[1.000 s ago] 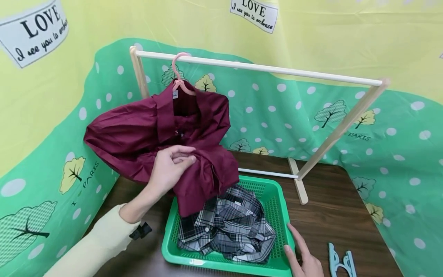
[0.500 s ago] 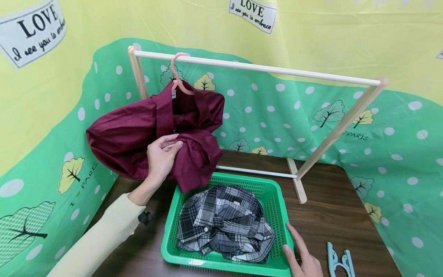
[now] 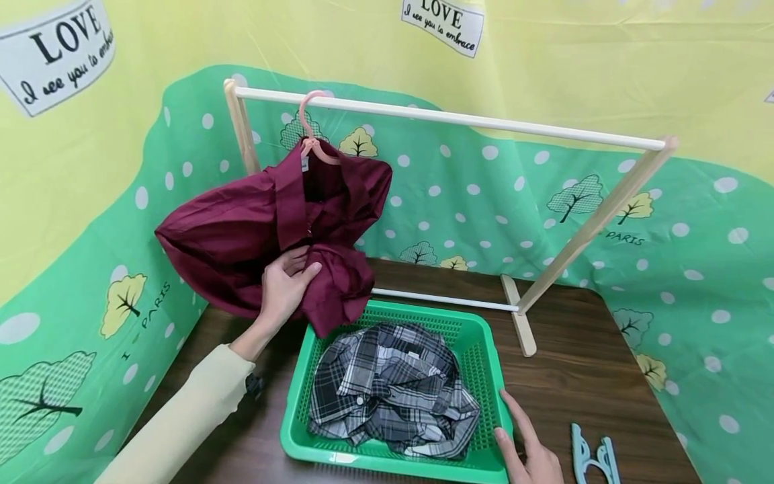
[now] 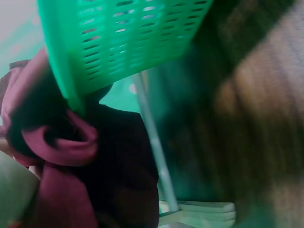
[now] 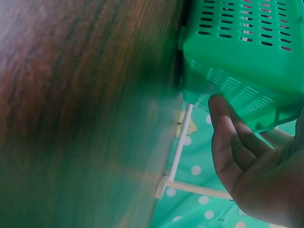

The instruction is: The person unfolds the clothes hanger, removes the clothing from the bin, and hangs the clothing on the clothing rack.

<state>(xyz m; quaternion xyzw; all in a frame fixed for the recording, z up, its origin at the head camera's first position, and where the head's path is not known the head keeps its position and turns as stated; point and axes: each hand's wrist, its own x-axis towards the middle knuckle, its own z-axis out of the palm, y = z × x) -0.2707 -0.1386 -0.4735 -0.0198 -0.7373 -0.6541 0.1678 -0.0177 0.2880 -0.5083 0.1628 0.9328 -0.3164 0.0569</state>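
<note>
A maroon collared shirt [image 3: 242, 208] hangs from a pink hanger [image 3: 310, 128] on the white rail. My left hand [image 3: 284, 286] pinches a gathered fold of its lower front between thumb and fingers. The bunched cloth droops over the far left corner of a green basket [image 3: 291, 403]. In the left wrist view the shirt [image 4: 66, 199] lies in folds below the basket's wall. My right hand [image 3: 532, 450] holds the basket's right rim, thumb over the edge. In the right wrist view its fingers [image 5: 223, 128] lie along the outer wall.
A black, grey and white plaid shirt [image 3: 393, 390] lies crumpled in the basket. The clothes rack has a white top rail [image 3: 484, 122] and wooden legs [image 3: 595, 228]. A light blue folding hanger [image 3: 595, 457] lies on the dark wooden table [image 3: 580, 349], right of the basket. Printed cloth surrounds the table.
My left hand has moved left and slightly down with the gathered cloth, baring more of the plaid shirt. The shirt's lower part is more bunched. My right hand stays at the basket.
</note>
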